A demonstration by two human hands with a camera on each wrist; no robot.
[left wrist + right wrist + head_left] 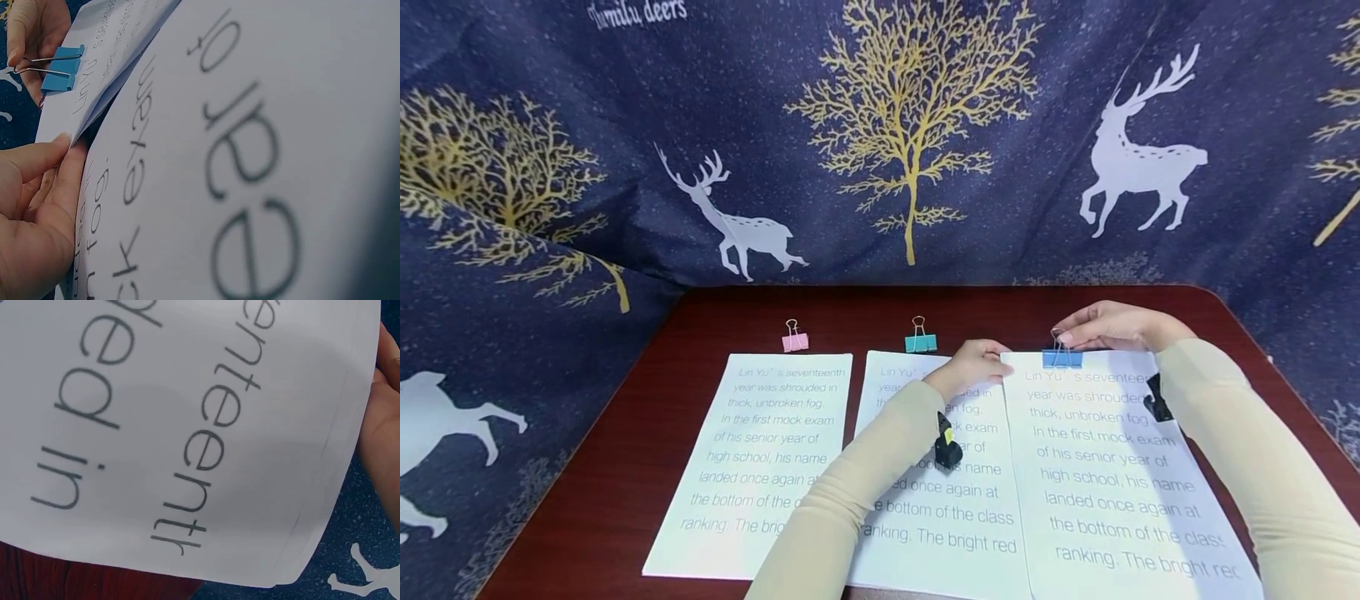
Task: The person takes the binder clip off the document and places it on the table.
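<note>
My left hand [973, 364] pinches the top left corner of the right-hand stack of printed paper [1097, 467] between thumb and fingers. At the top edge of that stack sits a blue binder clip [1062, 359], its wire handles raised. My right hand [1108, 325] pinches those handles from behind the edge. In the left wrist view, the blue body of the clip overlaps the margin above the first text line, and the stack's corner is lifted off the sheets beneath. The right wrist view shows the printed page close up, with part of the right hand at its edge.
Two more paper stacks lie alongside, a left one [760, 433] and a middle one [936, 533] partly under my left arm. A pink binder clip [795, 342] and a teal binder clip [921, 342] stand behind them on the dark red table [850, 312]. A patterned blue cloth [1000, 242] hangs behind.
</note>
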